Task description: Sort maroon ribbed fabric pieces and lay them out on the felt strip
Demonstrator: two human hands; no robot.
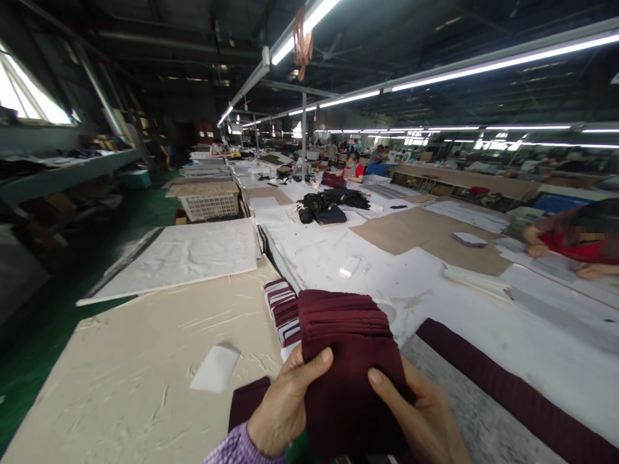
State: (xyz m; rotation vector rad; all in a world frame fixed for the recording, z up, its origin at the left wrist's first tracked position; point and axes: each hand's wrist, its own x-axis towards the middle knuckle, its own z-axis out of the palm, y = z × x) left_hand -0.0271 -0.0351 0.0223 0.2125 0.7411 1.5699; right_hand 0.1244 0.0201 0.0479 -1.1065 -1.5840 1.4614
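**Two-Handed Hold on a Stack of Dark Maroon Fabric Pieces**

The left hand gripped the stack at its left side, with the thumb pressed on the front face and the fingers behind. The right hand grasped the right side likewise, its thumb angled inward. The stack was thus located between the two hands. This opposed hold probably served to keep the layers together, while the upper edges, free of both hands, stood stepped one behind another; the stepping presumably made single layers easier to distinguish. Whether the lower edge rested on anything could not be determined.

Just beyond the left hand, a row of maroon and white cloth pieces lay beside the stack, apparently to stay within short reach. To the left of the same hand, a flat dark maroon fabric piece and, farther out, a thin white scrap lay on a beige-covered tabletop. To the right of the right hand, a long dark maroon fabric strip lay between a grey mottled surface and a white tabletop, apparently set aside to avoid obstructing the hold.
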